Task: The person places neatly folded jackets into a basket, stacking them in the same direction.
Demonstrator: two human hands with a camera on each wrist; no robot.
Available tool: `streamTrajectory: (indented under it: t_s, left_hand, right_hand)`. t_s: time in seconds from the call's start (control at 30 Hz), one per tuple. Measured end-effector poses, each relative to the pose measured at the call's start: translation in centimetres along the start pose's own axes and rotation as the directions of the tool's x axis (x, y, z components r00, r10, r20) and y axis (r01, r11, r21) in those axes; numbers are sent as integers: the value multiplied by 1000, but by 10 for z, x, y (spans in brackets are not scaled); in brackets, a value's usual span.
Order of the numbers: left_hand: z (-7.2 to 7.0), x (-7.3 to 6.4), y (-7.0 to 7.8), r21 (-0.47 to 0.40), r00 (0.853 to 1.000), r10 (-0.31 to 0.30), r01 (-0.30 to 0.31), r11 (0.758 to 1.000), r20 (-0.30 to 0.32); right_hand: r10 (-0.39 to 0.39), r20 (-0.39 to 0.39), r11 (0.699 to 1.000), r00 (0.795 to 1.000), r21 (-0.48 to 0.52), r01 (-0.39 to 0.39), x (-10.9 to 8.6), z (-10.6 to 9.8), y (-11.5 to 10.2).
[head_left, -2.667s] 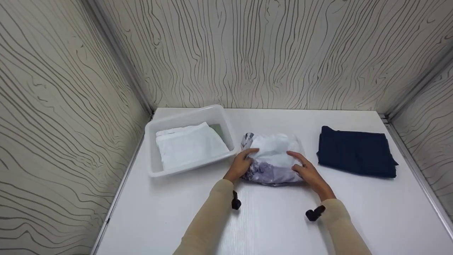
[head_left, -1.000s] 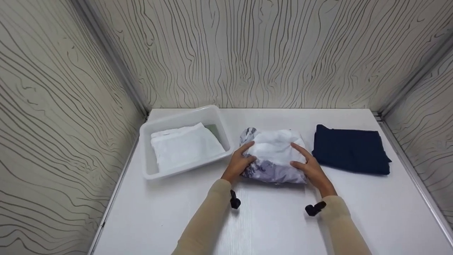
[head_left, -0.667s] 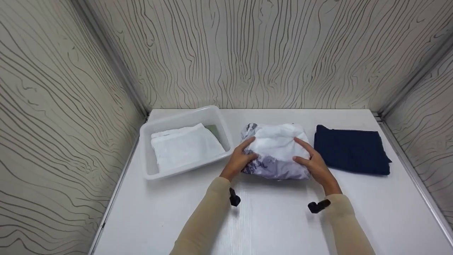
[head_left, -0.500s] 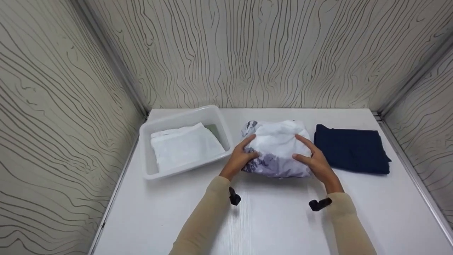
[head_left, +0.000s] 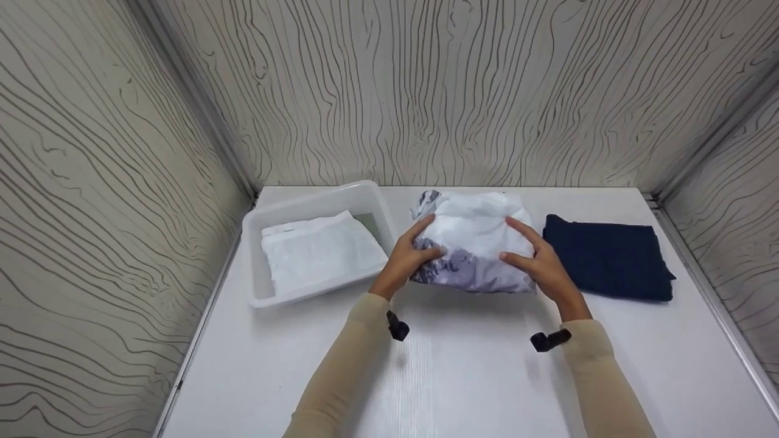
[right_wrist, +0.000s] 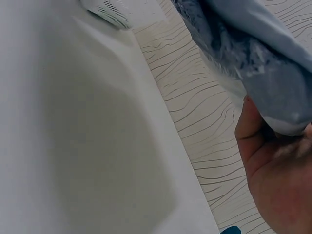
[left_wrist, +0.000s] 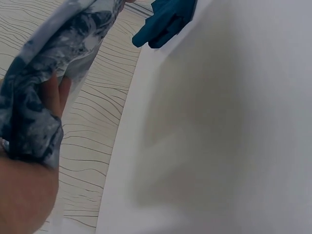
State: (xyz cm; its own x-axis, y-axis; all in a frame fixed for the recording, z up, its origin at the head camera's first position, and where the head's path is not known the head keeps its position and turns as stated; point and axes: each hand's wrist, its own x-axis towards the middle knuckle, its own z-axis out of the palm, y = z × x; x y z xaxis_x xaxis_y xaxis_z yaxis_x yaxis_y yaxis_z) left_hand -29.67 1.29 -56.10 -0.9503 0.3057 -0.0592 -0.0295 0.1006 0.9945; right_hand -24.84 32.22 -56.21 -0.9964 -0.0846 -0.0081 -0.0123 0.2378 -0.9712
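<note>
A folded white garment with a purple-grey pattern [head_left: 481, 243] hangs above the white table between my two hands. My left hand [head_left: 406, 258] grips its left side, thumb on the near face and other fingers partly hidden behind. On the opposite side my right hand [head_left: 546, 267] holds it in the same way. In the left wrist view the patterned cloth [left_wrist: 63, 48] wraps over the fingers, with a broad shadow on the table below. The right wrist view shows the cloth's edge [right_wrist: 282, 92] tucked between thumb and fingers.
To the left stands a white plastic basket [head_left: 258, 261] holding a folded white cloth [head_left: 322, 252] and a green one [head_left: 367, 224]. A folded navy cloth [head_left: 608, 258] lies on the right. Patterned wall panels [head_left: 389, 91] enclose the white table [head_left: 475, 377].
Both hands have raised the patterned garment off the table and moved it a little toward the back wall. Its front has tipped up. The basket and navy cloth have stayed put.
</note>
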Motion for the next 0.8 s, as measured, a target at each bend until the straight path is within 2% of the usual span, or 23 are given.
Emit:
streamTrajectory:
  t_s: [0.27, 0.47, 0.8]
  left_hand:
    - [-22, 0, 12, -17, 1000, 15, -15, 1000, 6]
    - [-38, 1, 18, -2, 1000, 10, -10, 1000, -29]
    - [-66, -1, 23, -11, 995, 7, -8, 1000, -99]
  right_hand:
    - [-39, 29, 998, 999, 54, 37, 15, 11, -16]
    - [-63, 41, 998, 997, 28, 62, 27, 22, -28]
    - [-69, 68, 997, 995, 46, 66, 50, 44, -42]
